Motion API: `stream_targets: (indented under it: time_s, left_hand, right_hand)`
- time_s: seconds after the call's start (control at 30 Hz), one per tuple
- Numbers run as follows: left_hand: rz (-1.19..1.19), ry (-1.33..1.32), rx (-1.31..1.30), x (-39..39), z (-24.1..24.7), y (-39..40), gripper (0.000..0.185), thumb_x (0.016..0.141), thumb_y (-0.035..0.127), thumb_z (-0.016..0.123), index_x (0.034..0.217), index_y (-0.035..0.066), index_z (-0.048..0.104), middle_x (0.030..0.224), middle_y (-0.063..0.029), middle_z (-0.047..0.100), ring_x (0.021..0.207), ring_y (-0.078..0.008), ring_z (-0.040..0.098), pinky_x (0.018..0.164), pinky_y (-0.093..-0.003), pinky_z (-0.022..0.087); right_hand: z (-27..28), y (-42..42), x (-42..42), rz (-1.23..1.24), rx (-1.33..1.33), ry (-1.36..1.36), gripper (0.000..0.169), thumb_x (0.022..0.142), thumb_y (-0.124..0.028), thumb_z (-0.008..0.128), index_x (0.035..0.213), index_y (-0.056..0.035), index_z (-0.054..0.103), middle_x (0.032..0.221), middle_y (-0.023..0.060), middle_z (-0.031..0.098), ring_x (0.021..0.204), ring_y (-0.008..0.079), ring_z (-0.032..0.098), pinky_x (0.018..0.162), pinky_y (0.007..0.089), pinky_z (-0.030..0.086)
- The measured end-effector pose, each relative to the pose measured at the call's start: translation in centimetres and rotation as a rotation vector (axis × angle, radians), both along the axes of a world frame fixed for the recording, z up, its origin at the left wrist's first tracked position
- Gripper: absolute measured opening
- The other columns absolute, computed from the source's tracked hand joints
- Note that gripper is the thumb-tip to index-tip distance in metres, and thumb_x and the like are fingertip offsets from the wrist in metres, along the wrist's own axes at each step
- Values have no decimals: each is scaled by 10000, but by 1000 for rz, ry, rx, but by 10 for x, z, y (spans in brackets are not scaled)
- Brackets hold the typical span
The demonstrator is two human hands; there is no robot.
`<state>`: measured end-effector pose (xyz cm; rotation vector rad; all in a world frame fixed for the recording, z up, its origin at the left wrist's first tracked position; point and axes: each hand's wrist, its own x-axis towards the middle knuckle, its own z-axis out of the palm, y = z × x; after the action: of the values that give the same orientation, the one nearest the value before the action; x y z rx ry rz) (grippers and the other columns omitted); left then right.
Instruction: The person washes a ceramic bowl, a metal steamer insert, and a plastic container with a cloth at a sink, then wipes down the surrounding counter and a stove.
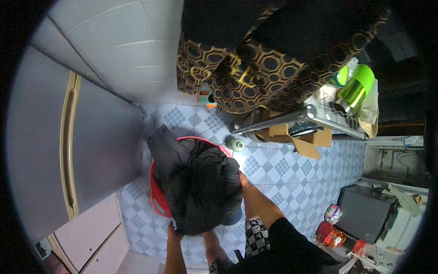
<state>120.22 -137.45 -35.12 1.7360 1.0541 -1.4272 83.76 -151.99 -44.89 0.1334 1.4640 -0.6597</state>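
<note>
A bulky black jacket (198, 185) lies bunched up over a red plastic basin (158, 191), hiding most of it. Only the basin's far rim and its left side with a handle opening show. My left hand (175, 232) grips the jacket's near edge, close to the basin's lower left rim. On the opposite side, my right hand (242, 178) holds the jacket's right edge, its thumb on top and its other fingers hidden under the cloth. A pale green bottle (236, 144) stands just beyond the basin.
A grey refrigerator (106, 144) rises at my left above pinkish cabinet doors (92, 233). Patterned dark cloth (260, 75) hangs ahead over a metal rack (273, 123). On the rack sits a green vacuum flask (356, 89), with an open cardboard box (304, 140) below. A dark box-shaped appliance (366, 209) stands right.
</note>
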Motion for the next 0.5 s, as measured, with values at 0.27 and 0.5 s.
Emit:
stream_targets:
  time_s: [0.27, 0.5]
  left_hand:
    - [-232, -231, -406, 103, -39, 49, 348, 851, 296, 363, 1029, 43, 521, 948, -128, 574, 874, -279, 549, 764, -402, 449]
    - [-426, -339, -242, 165, -45, 64, 351, 867, 247, 340, 1112, 43, 486, 1002, -128, 560, 907, -219, 547, 753, -354, 458]
  right_hand:
    - [-13, 43, 60, 736, -74, -39, 261, 778, -251, 469, 891, -39, 571, 755, 56, 564, 668, 184, 540, 545, 307, 403]
    - [-127, -23, 39, 1476, -330, 794, 229, 709, -211, 511, 873, -85, 609, 727, 103, 621, 749, 282, 601, 638, 378, 471]
